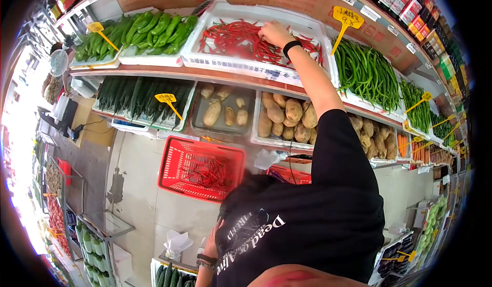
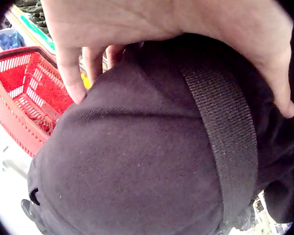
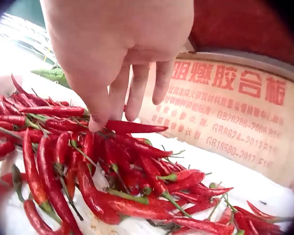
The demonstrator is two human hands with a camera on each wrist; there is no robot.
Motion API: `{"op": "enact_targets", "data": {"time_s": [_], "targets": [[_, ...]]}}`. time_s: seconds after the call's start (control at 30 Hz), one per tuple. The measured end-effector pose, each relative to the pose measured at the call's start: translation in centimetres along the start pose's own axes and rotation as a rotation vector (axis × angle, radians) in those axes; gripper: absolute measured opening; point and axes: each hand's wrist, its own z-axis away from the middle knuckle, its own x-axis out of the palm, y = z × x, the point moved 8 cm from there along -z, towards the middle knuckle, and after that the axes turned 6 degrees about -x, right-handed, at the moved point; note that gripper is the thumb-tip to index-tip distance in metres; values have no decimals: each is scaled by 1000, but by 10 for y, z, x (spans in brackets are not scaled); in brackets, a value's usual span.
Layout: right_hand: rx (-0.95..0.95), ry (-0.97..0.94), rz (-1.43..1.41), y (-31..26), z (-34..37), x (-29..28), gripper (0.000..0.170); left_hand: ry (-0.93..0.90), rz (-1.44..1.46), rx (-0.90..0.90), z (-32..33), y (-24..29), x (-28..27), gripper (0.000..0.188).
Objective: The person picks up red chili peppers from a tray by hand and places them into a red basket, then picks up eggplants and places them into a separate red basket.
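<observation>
A long shelf [image 1: 154,71] spans the scene, and on it a white foam tray [image 1: 241,67] holds a loose heap of red chillies [image 1: 230,36]. Below its edge, well apart from the tray, a red basket [image 1: 169,166] already contains more red chillies [image 1: 215,173]; anything carried that way must pass over the potatoes [image 1: 292,110], so a slack hold could drop a pod among them. The left hand [image 1: 211,242] rests on dark, strapped cloth [image 2: 132,142], its thumb and fingers spread; it steadies nothing in the tray or basket. The right hand [image 1: 275,34] is over the heap, its thumb and forefinger seemingly pinching one chilli [image 3: 137,127] near an end, the other fingers hanging fairly straight. The skin looks slick, so an end-on pinch could let it swivel or slip. Tangled green stems [image 3: 130,196] might also snag, dragging neighbours along or snapping off.
</observation>
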Motion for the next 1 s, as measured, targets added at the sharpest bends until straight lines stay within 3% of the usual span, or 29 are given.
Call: {"op": "enact_targets", "data": {"time_s": [0.27,0.47,0.6,0.7,0.83,0.9,1.0], "targets": [[-110,26,-36,0,3,9,12,33,71,-3,7,-12,7,70],[55,165,-212,19,1,13,13,23,37,-10,8,-6,4,70],[292,399,-408,25,3,-39,19,9,37,-16,9,-7,5,72],[348,504,-778,30,-3,-48,21,-5,37,-6,6,-10,4,74],[248,551,-1265,-33,-15,-77,16,-54,-3,35,3,-6,0,79],[229,420,-1273,-82,-16,-81,15,-13,49,133,3,-2,-5,86],[228,183,-1504,-187,0,-61,13,-28,73,138,1,16,-19,86]]}}
